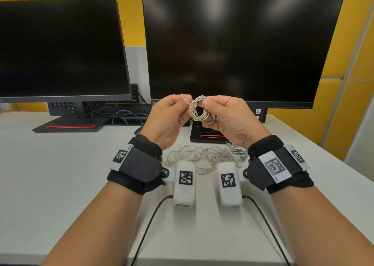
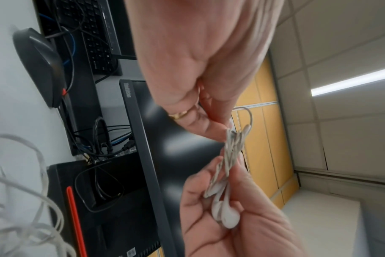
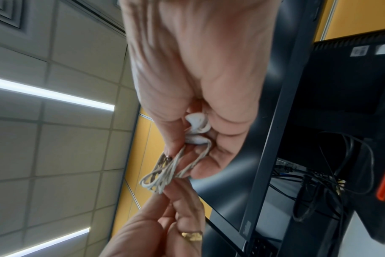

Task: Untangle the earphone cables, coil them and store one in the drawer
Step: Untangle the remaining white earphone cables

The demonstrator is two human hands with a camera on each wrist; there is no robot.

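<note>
A white earphone cable coil hangs in the air in front of the right monitor, held between both hands. My right hand grips the coil, with the two earbuds tucked against its palm. My left hand pinches the cable's loose end where it wraps across the top of the coil. A second white earphone cable lies loosely tangled on the white desk below my wrists.
Two dark monitors stand at the back on black bases. A black mouse lies on the desk behind my left hand. Black and blue cables run between the stands. No drawer shows.
</note>
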